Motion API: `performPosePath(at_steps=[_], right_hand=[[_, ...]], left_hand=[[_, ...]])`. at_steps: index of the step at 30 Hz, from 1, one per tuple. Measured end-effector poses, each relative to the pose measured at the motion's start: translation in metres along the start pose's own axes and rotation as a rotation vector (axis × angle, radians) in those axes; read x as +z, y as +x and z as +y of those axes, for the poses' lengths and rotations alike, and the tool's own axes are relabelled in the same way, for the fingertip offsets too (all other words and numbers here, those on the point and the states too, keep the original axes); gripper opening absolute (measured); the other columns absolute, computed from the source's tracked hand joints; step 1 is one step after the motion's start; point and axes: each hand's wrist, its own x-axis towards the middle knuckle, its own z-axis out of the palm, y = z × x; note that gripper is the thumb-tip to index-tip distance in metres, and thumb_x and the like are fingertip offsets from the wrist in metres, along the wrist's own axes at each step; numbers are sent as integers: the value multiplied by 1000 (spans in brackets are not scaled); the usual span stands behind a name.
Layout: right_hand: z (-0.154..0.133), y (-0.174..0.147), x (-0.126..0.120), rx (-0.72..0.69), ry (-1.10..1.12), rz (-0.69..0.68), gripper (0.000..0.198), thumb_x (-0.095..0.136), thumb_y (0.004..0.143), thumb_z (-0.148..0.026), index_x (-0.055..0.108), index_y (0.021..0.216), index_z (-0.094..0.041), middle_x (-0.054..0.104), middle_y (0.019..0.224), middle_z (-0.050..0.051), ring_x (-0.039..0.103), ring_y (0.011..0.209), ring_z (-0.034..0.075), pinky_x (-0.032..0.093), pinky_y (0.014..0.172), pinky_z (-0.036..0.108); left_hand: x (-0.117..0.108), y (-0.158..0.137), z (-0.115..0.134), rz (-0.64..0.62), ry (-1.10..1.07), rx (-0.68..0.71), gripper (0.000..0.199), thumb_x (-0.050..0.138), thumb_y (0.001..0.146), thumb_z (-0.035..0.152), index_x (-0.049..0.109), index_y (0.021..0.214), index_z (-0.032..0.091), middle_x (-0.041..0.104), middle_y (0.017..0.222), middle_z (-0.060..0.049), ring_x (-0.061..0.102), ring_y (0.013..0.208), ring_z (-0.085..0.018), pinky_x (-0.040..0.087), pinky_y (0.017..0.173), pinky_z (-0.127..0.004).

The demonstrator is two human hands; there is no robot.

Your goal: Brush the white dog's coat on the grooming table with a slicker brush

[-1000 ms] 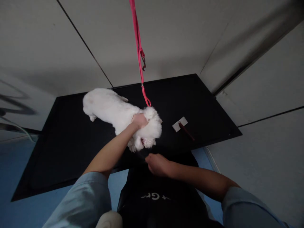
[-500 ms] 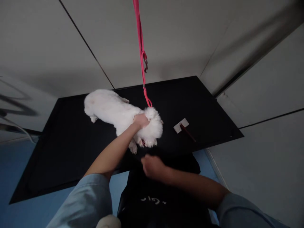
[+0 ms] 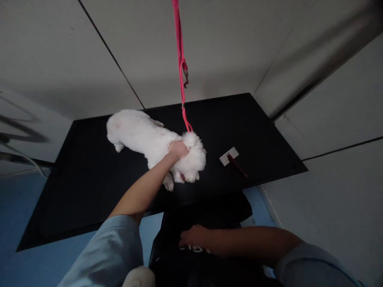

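Observation:
A white, short-clipped dog (image 3: pixel 140 133) is on the black table, its fluffy head toward the right and lowered near the front edge. My left hand (image 3: pixel 178 150) is closed in the fur at the back of its head and neck. A pink grooming leash (image 3: pixel 180 48) hangs from above, and its lower loop ends behind the dog's head. My right hand (image 3: pixel 194 236) is held low in front of my black apron (image 3: pixel 176 267), fingers curled in; whatever may be in them is hidden. Right of the dog lies a slicker brush (image 3: pixel 230 156) with a dark red handle.
The black table (image 3: pixel 86 191) stands against a grey wall (image 3: pixel 215 48). A metal clip (image 3: pixel 186 79) dangles from the leash. At the left edge runs a pale cable (image 3: pixel 26 157). A pale rounded object (image 3: pixel 140 278) shows at the bottom, and the floor (image 3: pixel 30 267) is blue.
My right hand has dropped from beside the table's front edge down to my apron. My left hand stays on the dog, whose pose is almost the same. The view has shifted slightly.

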Motion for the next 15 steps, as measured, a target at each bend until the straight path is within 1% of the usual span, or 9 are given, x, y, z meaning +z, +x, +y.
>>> performPosePath(at_steps=[1, 4, 5, 6, 9, 10, 13, 14, 15], right_hand=[[1, 3, -3, -27, -6, 31, 14, 60, 83, -18, 67, 96, -18, 70, 94, 8, 71, 76, 24, 56, 60, 30], [18, 7, -22, 364, -92, 366, 25, 45, 90, -12, 64, 107, -12, 67, 103, 16, 71, 83, 25, 58, 68, 35], [24, 7, -28, 463, -116, 417, 29, 43, 89, -8, 63, 110, -10, 66, 107, 18, 71, 88, 25, 58, 72, 36], [28, 6, -32, 455, -109, 373, 27, 44, 88, -8, 64, 107, -9, 67, 106, 18, 71, 89, 26, 58, 73, 36], [32, 3, -33, 234, -45, 187, 17, 55, 84, -15, 68, 92, -11, 69, 94, 15, 71, 83, 27, 58, 71, 36], [31, 2, -32, 214, -35, 195, 17, 55, 85, -16, 69, 92, -11, 70, 94, 15, 72, 81, 27, 58, 70, 36], [28, 0, -34, 418, -86, 386, 27, 46, 88, -10, 66, 106, -11, 68, 104, 18, 71, 85, 26, 58, 71, 36], [28, 0, -36, 456, -106, 393, 29, 45, 87, -8, 66, 107, -10, 67, 106, 19, 71, 86, 26, 57, 71, 36], [28, -1, -39, 433, -114, 344, 28, 47, 86, -8, 67, 105, -10, 68, 105, 19, 71, 85, 26, 57, 71, 35]], left_hand=[[0, 1, -1, 5, 13, -7, 44, 44, 90, 42, 70, 106, 10, 69, 109, -18, 63, 103, -32, 46, 87, -39], [1, 2, -4, 15, 46, -4, 44, 46, 88, 44, 70, 107, 12, 69, 110, -18, 62, 106, -33, 46, 88, -37], [1, 2, -5, 16, 54, 5, 43, 45, 88, 43, 69, 108, 13, 69, 111, -18, 62, 106, -32, 46, 89, -36], [1, 1, -5, 18, 58, 16, 43, 45, 89, 43, 69, 108, 13, 69, 111, -18, 62, 106, -32, 46, 88, -35], [0, -1, -6, 14, 55, 45, 41, 45, 90, 40, 69, 106, 11, 70, 108, -19, 63, 102, -31, 46, 86, -35], [0, -1, -6, 14, 55, 53, 41, 45, 90, 40, 69, 106, 10, 70, 108, -19, 63, 101, -31, 46, 86, -35], [-1, -2, -6, 10, 51, 75, 42, 46, 89, 43, 68, 107, 12, 70, 109, -17, 62, 105, -31, 45, 89, -35], [-2, -4, -7, 3, 41, 70, 42, 46, 89, 44, 68, 109, 14, 69, 111, -15, 61, 107, -31, 44, 90, -35], [-2, -5, -9, -10, 27, 57, 41, 46, 89, 45, 68, 110, 16, 69, 113, -14, 60, 110, -31, 43, 91, -34]])
